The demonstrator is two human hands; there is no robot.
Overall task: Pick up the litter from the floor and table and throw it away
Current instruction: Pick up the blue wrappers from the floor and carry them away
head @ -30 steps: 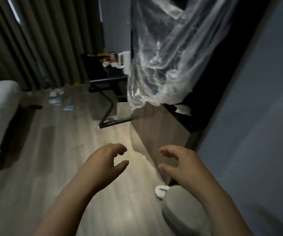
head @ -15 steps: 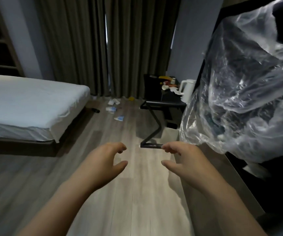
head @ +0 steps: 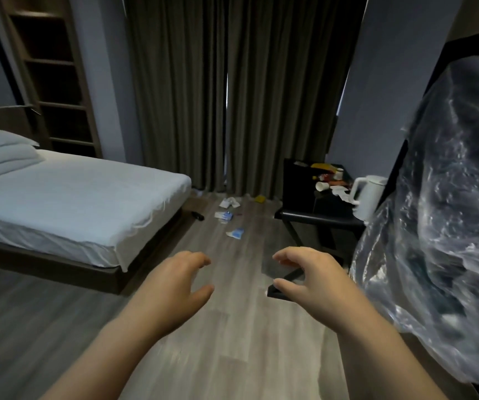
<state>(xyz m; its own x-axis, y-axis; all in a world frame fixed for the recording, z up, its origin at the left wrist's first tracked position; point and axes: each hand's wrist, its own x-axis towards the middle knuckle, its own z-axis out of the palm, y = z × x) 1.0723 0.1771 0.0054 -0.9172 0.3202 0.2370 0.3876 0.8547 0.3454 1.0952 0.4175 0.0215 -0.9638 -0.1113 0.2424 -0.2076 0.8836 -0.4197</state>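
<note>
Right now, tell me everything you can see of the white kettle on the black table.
The white kettle stands upright at the near right corner of the black table. It looks like smooth plastic, a plain cylinder with a loop handle facing left. Its right edge is hidden by clear plastic sheeting. Just left of its handle lies crumpled paper.

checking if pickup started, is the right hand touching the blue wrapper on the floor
Apart. Head view shows bare floor between right hand and blue wrapper.
</note>
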